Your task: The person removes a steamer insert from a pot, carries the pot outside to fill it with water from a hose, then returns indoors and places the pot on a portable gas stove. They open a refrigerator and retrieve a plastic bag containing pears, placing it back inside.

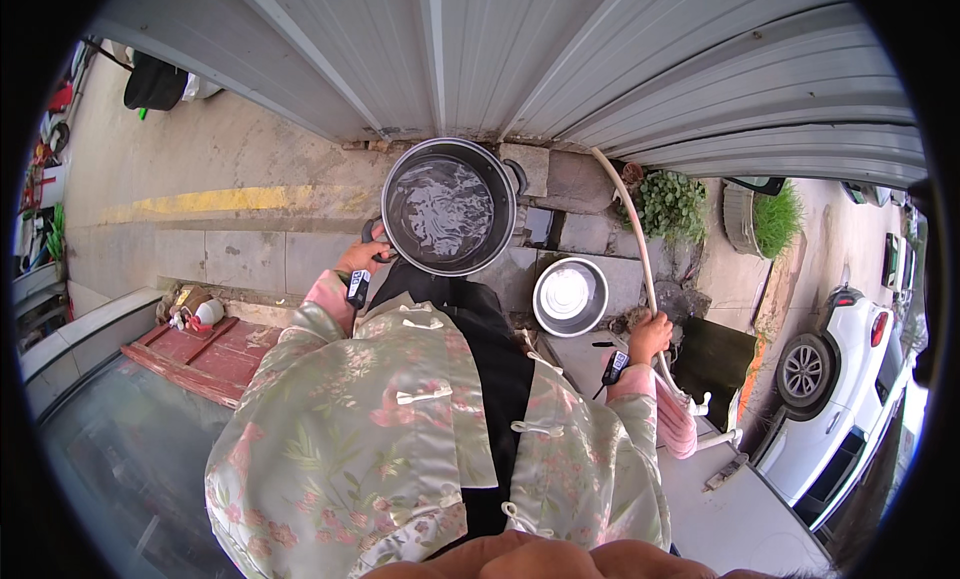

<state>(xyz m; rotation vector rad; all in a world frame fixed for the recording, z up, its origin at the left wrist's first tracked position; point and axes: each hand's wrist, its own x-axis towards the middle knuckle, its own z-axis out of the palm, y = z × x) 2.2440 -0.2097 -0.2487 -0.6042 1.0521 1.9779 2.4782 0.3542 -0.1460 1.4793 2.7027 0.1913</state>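
Observation:
My left hand [363,252] grips one black handle of a large dark metal pot [448,260]. Rippling water [446,204] covers the bottom of the pot, and its second handle [516,175] points away to the right. My right hand [649,337] is closed around a pale flexible hose [636,230]. From a white tap [701,406] the hose rises past this hand and runs forward towards the metal wall; no water is seen leaving it. Left of my right hand sits a smaller metal basin [538,313] with a bright, shiny bottom.
A grey corrugated metal wall [480,61] stands ahead. Pink cloth [676,421] hangs by the tap. Leafy plants [667,208] and a grass planter [772,219] are to the right, before a parked white car [840,406]. A red wooden board [225,354] lies at left.

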